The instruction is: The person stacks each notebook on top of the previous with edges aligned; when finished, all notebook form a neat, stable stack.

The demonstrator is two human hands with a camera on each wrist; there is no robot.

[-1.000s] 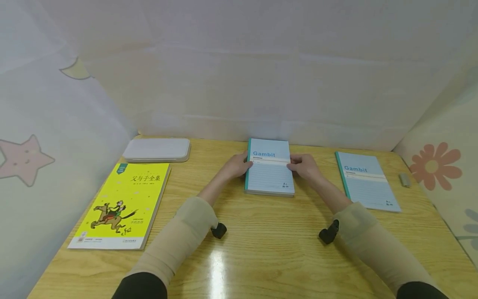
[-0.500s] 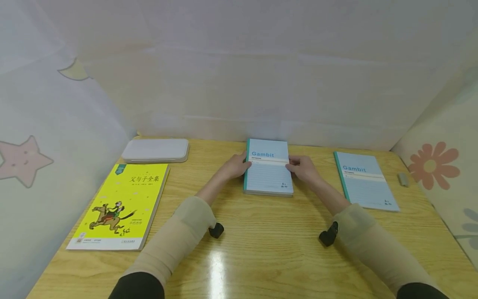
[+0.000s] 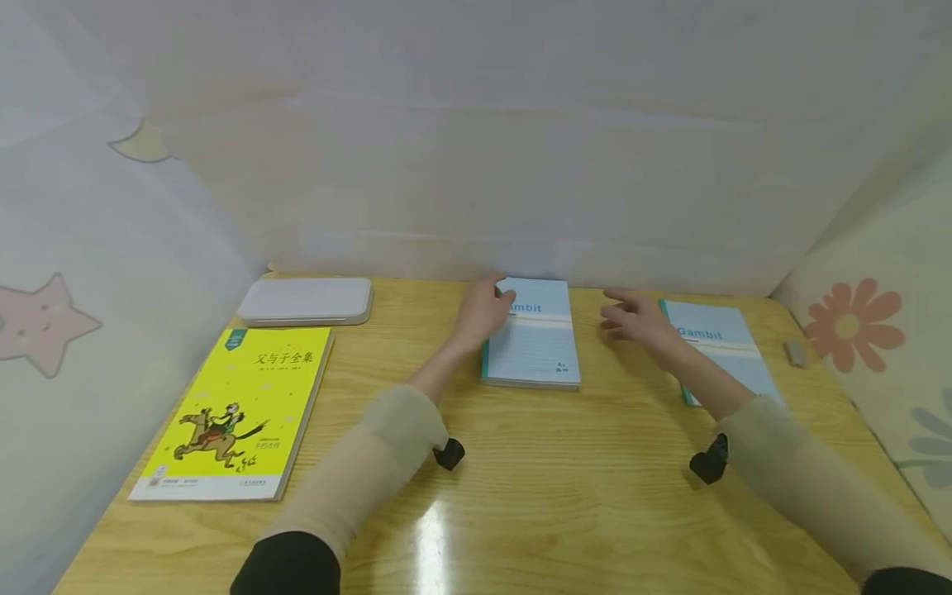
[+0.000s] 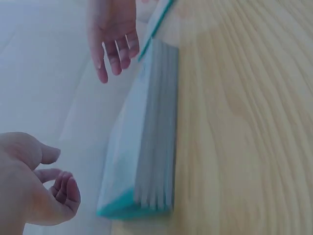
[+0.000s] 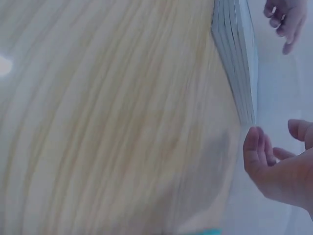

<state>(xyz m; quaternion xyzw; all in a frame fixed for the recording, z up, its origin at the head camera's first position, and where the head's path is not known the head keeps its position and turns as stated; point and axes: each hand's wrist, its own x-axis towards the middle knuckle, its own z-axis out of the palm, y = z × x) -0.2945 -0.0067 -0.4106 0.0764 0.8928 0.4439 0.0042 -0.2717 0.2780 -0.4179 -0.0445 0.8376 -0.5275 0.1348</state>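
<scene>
A stack of several light-blue "Gambit" notebooks with green spines lies on the wooden table, near its back edge. Over the left upper edge of the stack hovers my left hand; the left wrist view has this hand apart from the notebooks, fingers loosely bent, nothing held. To the right of the stack my right hand is in the air, its fingers loosely bent around nothing. Partly behind the right hand and forearm lies a single matching notebook.
A yellow comic book lies at the left, with a white flat case behind it. A small grey object is near the right edge. White fabric walls enclose the table's back and sides.
Both hands have let go of the notebook stack's sides. The left hand has risen over its left upper edge; the right has moved away to the right, towards the single notebook.
</scene>
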